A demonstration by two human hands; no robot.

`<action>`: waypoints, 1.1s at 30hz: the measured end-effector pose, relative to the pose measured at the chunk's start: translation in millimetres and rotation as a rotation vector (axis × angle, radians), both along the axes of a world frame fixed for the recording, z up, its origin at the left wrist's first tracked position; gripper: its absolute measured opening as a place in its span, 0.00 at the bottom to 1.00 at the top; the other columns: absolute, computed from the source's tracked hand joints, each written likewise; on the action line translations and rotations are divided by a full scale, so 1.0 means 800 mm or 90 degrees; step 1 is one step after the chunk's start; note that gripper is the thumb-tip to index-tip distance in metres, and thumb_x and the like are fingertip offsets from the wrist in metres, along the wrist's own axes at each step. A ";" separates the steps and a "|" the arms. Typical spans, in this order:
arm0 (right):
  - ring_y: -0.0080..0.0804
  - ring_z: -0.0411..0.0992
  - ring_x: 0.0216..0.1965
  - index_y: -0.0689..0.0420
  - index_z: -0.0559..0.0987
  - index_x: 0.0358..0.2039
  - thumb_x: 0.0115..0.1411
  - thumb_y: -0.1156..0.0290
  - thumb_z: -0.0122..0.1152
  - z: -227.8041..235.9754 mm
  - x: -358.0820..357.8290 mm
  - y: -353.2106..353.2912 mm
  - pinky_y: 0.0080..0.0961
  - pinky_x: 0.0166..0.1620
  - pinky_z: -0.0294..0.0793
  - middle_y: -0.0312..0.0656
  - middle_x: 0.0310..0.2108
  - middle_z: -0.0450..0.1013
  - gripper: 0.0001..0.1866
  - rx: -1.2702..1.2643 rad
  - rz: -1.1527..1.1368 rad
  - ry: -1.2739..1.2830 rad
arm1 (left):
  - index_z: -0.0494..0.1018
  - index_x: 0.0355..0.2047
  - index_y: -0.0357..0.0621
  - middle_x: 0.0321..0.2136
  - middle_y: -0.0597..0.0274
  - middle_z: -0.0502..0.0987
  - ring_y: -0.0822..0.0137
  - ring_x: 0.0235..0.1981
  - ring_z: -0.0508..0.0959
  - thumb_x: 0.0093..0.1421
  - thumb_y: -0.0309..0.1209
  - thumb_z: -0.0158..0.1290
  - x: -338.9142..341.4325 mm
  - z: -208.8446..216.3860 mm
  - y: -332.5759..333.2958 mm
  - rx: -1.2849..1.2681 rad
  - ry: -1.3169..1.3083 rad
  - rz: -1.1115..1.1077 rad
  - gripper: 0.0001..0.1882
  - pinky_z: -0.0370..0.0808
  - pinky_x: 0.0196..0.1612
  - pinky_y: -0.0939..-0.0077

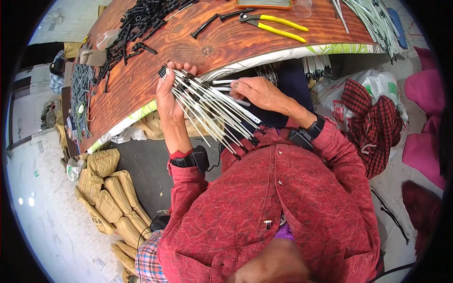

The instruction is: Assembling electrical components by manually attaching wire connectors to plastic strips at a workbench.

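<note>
My left hand [171, 94] is wrapped round a bundle of thin white rods [214, 111] with black ends. The bundle fans out toward my red shirt, its gathered black tips sticking up by my thumb. Close to the bundle's right side, my right hand [264, 96] is closed, with thumb and forefinger pinched at a few white rods. Those rods are partly blurred, and their far ends are hard to make out. Both hands are just in front of the wooden table's [179, 52] near edge.
Yellow-handled pincers [278, 27] lie on the table beside loose black plastic parts [205, 26]. More black parts [134, 28] are heaped at left, near grey pieces [81, 94]. White rods [373, 21] lie at the right end. Brown wrapped packages [115, 193] rest on the floor at left.
</note>
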State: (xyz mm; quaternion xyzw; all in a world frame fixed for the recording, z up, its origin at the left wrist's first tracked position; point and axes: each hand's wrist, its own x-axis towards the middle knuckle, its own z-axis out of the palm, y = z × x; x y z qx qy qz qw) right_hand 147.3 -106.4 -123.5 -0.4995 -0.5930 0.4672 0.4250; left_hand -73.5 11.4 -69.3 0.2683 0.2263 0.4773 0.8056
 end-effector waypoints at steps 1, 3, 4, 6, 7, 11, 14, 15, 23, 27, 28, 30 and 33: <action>0.28 0.73 0.29 0.65 0.78 0.33 0.69 0.46 0.42 0.002 -0.003 -0.003 0.28 0.36 0.73 0.41 0.26 0.75 0.31 -0.054 0.033 0.060 | 0.72 0.41 0.39 0.39 0.55 0.75 0.56 0.46 0.77 0.66 0.28 0.50 -0.001 0.000 0.003 0.001 0.001 -0.001 0.06 0.73 0.57 0.51; 0.32 0.74 0.27 0.64 0.79 0.27 0.69 0.40 0.35 0.005 -0.008 -0.007 0.31 0.31 0.71 0.44 0.22 0.75 0.38 -0.162 0.100 0.180 | 0.73 0.41 0.39 0.39 0.54 0.75 0.55 0.46 0.77 0.65 0.27 0.50 -0.001 0.000 0.007 -0.042 -0.007 -0.020 0.07 0.72 0.58 0.50; 0.32 0.74 0.27 0.64 0.79 0.27 0.69 0.40 0.35 0.006 -0.007 -0.006 0.31 0.31 0.71 0.44 0.22 0.75 0.38 -0.161 0.099 0.181 | 0.73 0.41 0.39 0.39 0.54 0.75 0.55 0.46 0.76 0.65 0.27 0.50 -0.002 0.000 0.008 -0.064 -0.012 -0.029 0.07 0.72 0.58 0.50; 0.31 0.74 0.30 0.66 0.80 0.36 0.65 0.33 0.32 0.009 -0.002 -0.002 0.29 0.36 0.74 0.44 0.28 0.76 0.44 -0.176 0.162 0.114 | 0.73 0.41 0.39 0.39 0.54 0.75 0.54 0.46 0.76 0.65 0.27 0.51 -0.002 -0.001 0.009 -0.074 -0.018 -0.034 0.07 0.72 0.58 0.50; 0.30 0.73 0.31 0.67 0.81 0.40 0.63 0.29 0.31 0.011 0.000 0.000 0.28 0.39 0.76 0.44 0.30 0.77 0.48 -0.183 0.193 0.079 | 0.73 0.41 0.39 0.39 0.54 0.75 0.54 0.46 0.76 0.65 0.27 0.51 -0.002 -0.001 0.009 -0.085 -0.026 -0.036 0.06 0.72 0.58 0.49; 0.33 0.76 0.34 0.66 0.81 0.40 0.63 0.29 0.31 0.018 0.004 0.000 0.29 0.41 0.77 0.46 0.33 0.78 0.48 -0.194 0.261 0.069 | 0.74 0.41 0.39 0.39 0.54 0.75 0.54 0.47 0.76 0.64 0.27 0.52 -0.007 0.004 0.009 -0.089 -0.025 -0.036 0.07 0.72 0.58 0.49; 0.32 0.76 0.33 0.65 0.81 0.38 0.62 0.28 0.32 0.034 -0.002 -0.010 0.26 0.41 0.76 0.46 0.32 0.78 0.48 -0.259 0.336 0.138 | 0.74 0.41 0.40 0.39 0.55 0.75 0.54 0.47 0.76 0.64 0.27 0.52 -0.008 0.012 0.004 -0.082 -0.032 -0.044 0.07 0.72 0.58 0.49; 0.32 0.76 0.33 0.65 0.82 0.37 0.62 0.28 0.32 0.038 -0.005 -0.011 0.25 0.40 0.76 0.46 0.31 0.78 0.48 -0.291 0.373 0.173 | 0.73 0.41 0.40 0.39 0.55 0.75 0.54 0.47 0.76 0.65 0.27 0.51 -0.009 0.017 0.003 -0.078 -0.044 -0.054 0.07 0.72 0.58 0.49; 0.34 0.77 0.41 0.64 0.77 0.47 0.63 0.30 0.28 0.102 -0.012 0.017 0.28 0.47 0.76 0.47 0.41 0.77 0.47 -0.190 0.331 0.242 | 0.72 0.40 0.40 0.41 0.54 0.73 0.54 0.47 0.75 0.66 0.28 0.50 0.002 0.101 -0.038 0.120 -0.020 -0.062 0.06 0.72 0.57 0.50; 0.33 0.75 0.43 0.64 0.77 0.48 0.61 0.28 0.32 0.129 -0.010 0.041 0.25 0.50 0.73 0.46 0.44 0.76 0.47 -0.130 0.333 0.223 | 0.71 0.39 0.40 0.41 0.54 0.72 0.55 0.47 0.74 0.66 0.29 0.50 0.013 0.147 -0.051 0.287 0.001 -0.063 0.06 0.72 0.55 0.52; 0.33 0.75 0.43 0.64 0.77 0.48 0.61 0.28 0.32 0.133 -0.008 0.046 0.25 0.50 0.73 0.46 0.44 0.76 0.47 -0.124 0.333 0.215 | 0.70 0.38 0.39 0.41 0.54 0.72 0.55 0.47 0.74 0.66 0.30 0.50 0.016 0.153 -0.052 0.340 0.010 -0.060 0.06 0.72 0.55 0.53; 0.33 0.74 0.45 0.63 0.76 0.49 0.63 0.30 0.32 0.139 0.000 0.057 0.25 0.50 0.72 0.44 0.43 0.76 0.45 -0.058 0.293 0.121 | 0.70 0.37 0.39 0.41 0.54 0.72 0.55 0.47 0.74 0.66 0.30 0.50 0.022 0.152 -0.050 0.417 0.022 -0.047 0.07 0.71 0.54 0.55; 0.32 0.74 0.46 0.63 0.77 0.47 0.66 0.34 0.32 0.130 0.002 0.069 0.25 0.50 0.70 0.43 0.41 0.76 0.41 0.027 0.238 0.091 | 0.70 0.36 0.39 0.41 0.54 0.72 0.56 0.47 0.74 0.66 0.31 0.50 0.032 0.139 -0.043 0.561 0.060 -0.015 0.07 0.71 0.53 0.57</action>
